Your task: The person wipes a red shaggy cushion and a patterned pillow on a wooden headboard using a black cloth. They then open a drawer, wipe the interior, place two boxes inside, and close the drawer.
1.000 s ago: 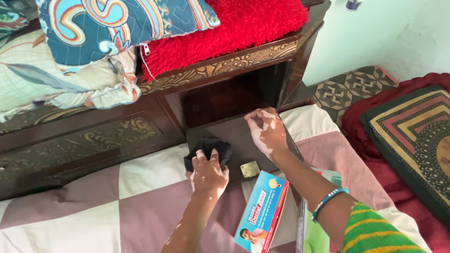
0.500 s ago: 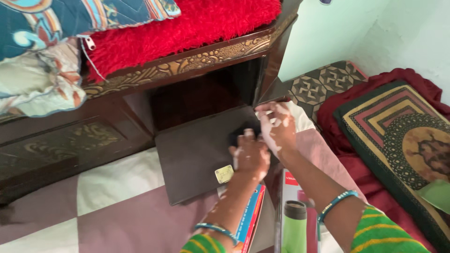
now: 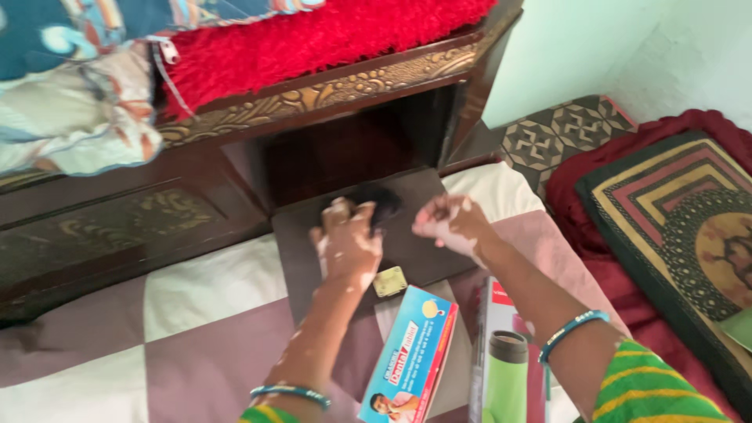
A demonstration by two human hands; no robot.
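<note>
Pressing a black cloth point(image 3: 374, 202) against the dark wooden flap door point(image 3: 415, 243) that lay open on the bed, the left hand point(image 3: 345, 243) had its grip clamped on the cloth near the cabinet opening point(image 3: 352, 153). The right hand point(image 3: 448, 223) rested on the same door just beside it, fingers loosely curled with nothing in them. A brass latch point(image 3: 389, 281) showed below the left hand. A blue box point(image 3: 407, 368) and a green flask point(image 3: 505, 380) lay near the forearms on the checked bedsheet point(image 3: 196, 329).
</note>
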